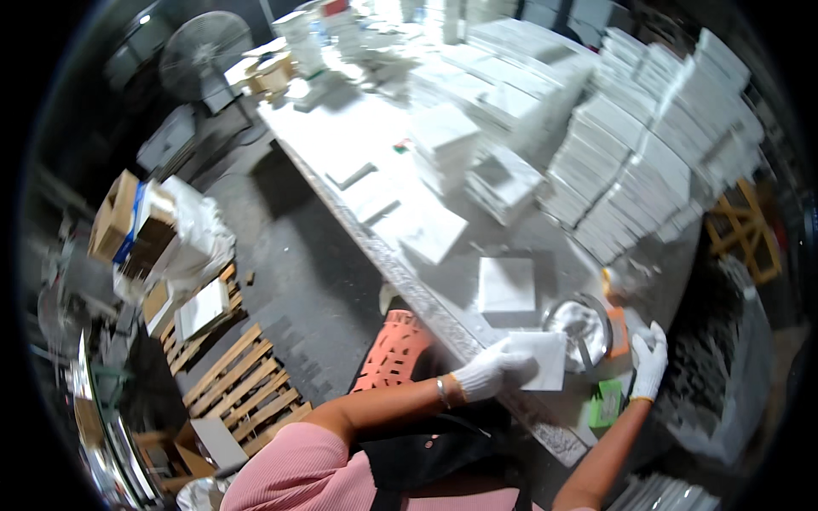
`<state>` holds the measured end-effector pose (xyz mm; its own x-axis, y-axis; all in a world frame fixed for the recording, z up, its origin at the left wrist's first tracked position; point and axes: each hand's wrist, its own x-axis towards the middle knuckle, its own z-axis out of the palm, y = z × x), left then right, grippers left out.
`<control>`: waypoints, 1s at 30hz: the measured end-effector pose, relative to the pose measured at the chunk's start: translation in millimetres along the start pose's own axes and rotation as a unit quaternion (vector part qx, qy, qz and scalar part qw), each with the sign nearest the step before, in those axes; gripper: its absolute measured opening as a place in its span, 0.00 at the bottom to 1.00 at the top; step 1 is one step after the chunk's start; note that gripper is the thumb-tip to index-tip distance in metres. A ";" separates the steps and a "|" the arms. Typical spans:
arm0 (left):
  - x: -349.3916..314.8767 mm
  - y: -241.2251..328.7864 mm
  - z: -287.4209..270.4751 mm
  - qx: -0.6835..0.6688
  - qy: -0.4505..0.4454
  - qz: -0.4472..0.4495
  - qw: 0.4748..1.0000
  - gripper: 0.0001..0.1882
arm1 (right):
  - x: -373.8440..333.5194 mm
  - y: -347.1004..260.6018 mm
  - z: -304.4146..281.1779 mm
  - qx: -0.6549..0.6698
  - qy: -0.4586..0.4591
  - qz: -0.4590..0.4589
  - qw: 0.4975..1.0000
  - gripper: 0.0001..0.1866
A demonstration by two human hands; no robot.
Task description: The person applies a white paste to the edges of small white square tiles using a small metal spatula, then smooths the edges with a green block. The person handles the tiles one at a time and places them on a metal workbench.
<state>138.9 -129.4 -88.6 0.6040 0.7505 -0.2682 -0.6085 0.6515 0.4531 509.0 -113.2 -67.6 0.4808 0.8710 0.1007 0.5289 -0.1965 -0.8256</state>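
My left hand [484, 373], in a white knitted glove, grips a square white tile [545, 358] by its left edge, just above the table's near edge. My right hand [649, 362], gloved the same way, is at the table's right side with its fingers loosely bent and apart, and nothing shows in it. A round bowl of white paste [579, 328] with a tool leaning in it stands between the hands. An orange piece [619, 330] lies between the bowl and my right hand. A bright green box [606, 404] sits below that hand. A stack of square white tiles [506, 285] is beyond the held tile.
Tall stacks of white tiles [626, 153] fill the table's [375, 243] far right side. Loose tiles [423, 228] lie along its left edge. A large dark-lined sack [724, 366] stands at the right. Wooden pallets [251, 383], boxes [115, 217] and a standing fan [204, 55] are at the left.
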 end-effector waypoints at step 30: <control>-1.7 3.8 2.3 0.016 -0.058 0.016 0.998 0.31 | -121.3 -107.2 29.7 0.170 -0.140 0.089 0.971 0.17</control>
<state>136.8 -128.4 -84.5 0.6405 0.7523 -0.1544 -0.6128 0.6218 0.4878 373.2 -184.4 -7.8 0.3085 0.9348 -0.1758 0.1715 -0.2364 -0.9564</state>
